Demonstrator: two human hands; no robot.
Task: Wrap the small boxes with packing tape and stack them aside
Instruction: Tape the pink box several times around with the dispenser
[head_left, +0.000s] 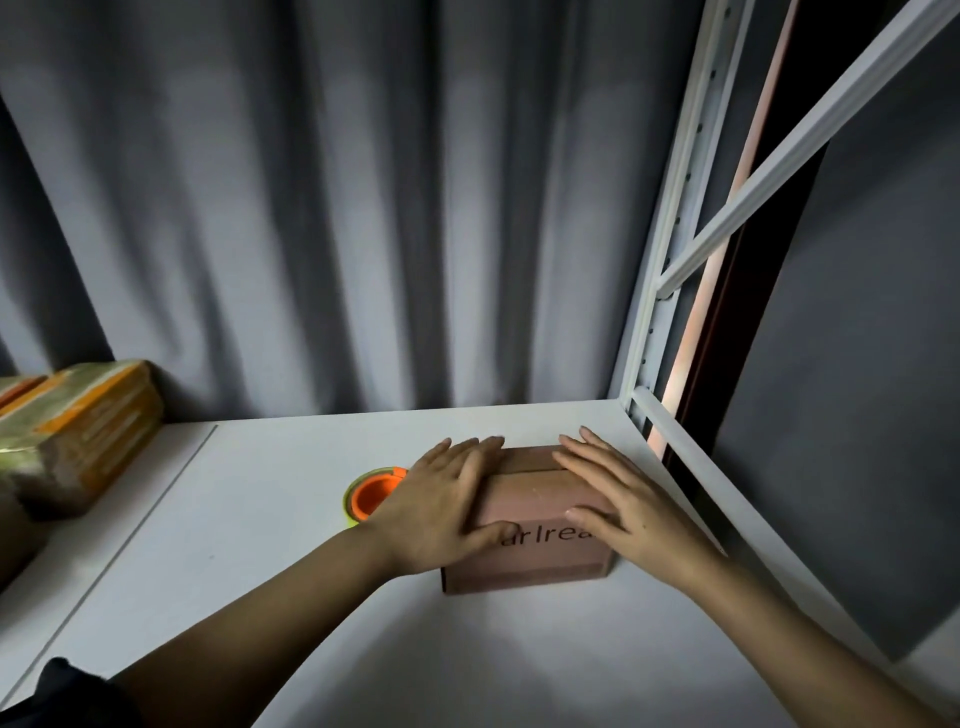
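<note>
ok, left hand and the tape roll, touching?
Cannot tell. In the head view the left hand lies flat on the brown box and covers the near edge of the tape roll, hiding any contact or gap.

Both hands (441, 499) flat on box (530, 519)

Back wall: a grey curtain (337, 208) hangs in deep folds behind the desk, with shadow lying dark between the folds.
Desk: a white desk (291, 597), smooth and matte, with a thin seam running slantwise along its left part.
Right side: a white metal frame (670, 249) with a row of small holes stands at the desk's far right corner; a white bar (810, 145) crosses it on a slant.
Beyond the frame: a flat grey panel (857, 389) and a dark strip beside it.
Light: dim and cool, brightest on the desk top.
</note>
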